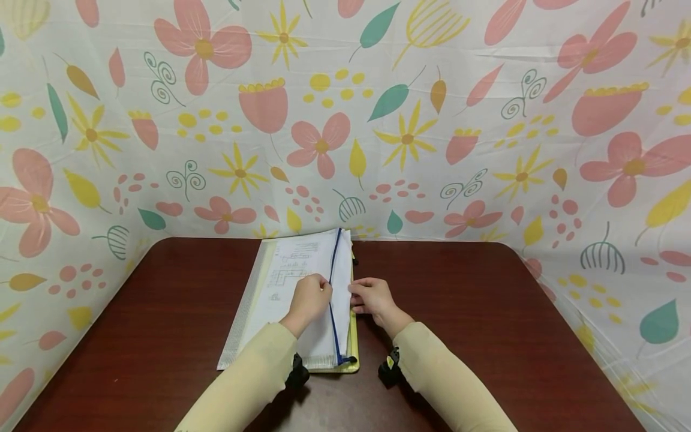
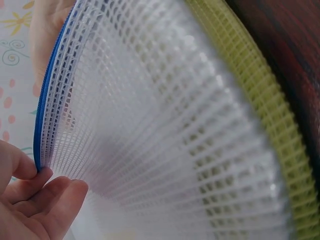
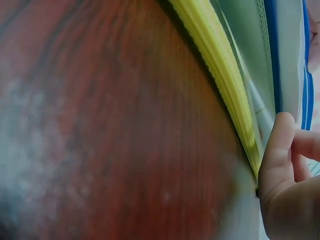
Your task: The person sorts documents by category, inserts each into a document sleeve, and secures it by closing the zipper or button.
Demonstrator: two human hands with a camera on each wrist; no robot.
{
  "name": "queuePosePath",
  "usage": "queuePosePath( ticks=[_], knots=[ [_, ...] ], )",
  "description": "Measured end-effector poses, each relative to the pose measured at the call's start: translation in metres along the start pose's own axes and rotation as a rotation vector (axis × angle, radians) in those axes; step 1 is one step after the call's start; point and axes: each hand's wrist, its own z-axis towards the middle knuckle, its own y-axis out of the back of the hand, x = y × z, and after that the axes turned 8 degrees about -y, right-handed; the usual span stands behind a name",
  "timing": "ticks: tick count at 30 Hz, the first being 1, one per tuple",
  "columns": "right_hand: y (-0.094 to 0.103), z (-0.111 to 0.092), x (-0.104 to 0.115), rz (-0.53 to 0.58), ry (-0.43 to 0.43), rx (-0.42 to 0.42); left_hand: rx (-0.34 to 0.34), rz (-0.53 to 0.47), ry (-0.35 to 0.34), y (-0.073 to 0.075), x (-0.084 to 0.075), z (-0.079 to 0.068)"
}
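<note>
A clear mesh zip document pouch (image 1: 234, 345) with a blue zipper (image 1: 334, 327) lies on the table, holding white printed papers (image 1: 294, 246). Its zipper side gapes, and white sheet edges show there. My left hand (image 1: 310, 298) pinches the blue-edged upper lip between thumb and fingers; the left wrist view shows this lip (image 2: 42, 110) raised. At the pouch's right edge, my right hand (image 1: 375, 300) pinches the side by the blue strip (image 3: 272, 55) and the white sheets; what its fingertips hold beneath is partly hidden. Under this pouch sits a yellow-edged pouch (image 1: 353, 339).
The dark reddish-brown table (image 1: 459, 300) extends on both sides of the pouches. Behind it hangs a flower-print cloth (image 1: 405, 198). A black device sits on each wrist, one by the left sleeve (image 1: 248, 378) and one by the right sleeve (image 1: 448, 372).
</note>
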Motion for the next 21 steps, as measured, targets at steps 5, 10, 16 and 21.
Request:
queuePosePath(
  ticks=[5,10,16,21],
  knots=[
    [-0.0018,-0.0005,0.0007,-0.008,0.002,-0.009,-0.012,-0.008,0.004,0.0,-0.0002,0.0],
    [-0.0041,0.0003,0.0011,-0.013,-0.004,-0.019,-0.012,-0.019,0.013,-0.0004,0.0002,-0.0002],
    [-0.0067,-0.0004,0.0021,-0.008,-0.007,-0.015,-0.017,-0.029,0.004,-0.0024,0.0019,0.0],
    [-0.0078,0.0005,0.0024,-0.011,-0.009,-0.009,-0.019,-0.026,-0.005,-0.0025,0.0026,-0.0001]
  ],
)
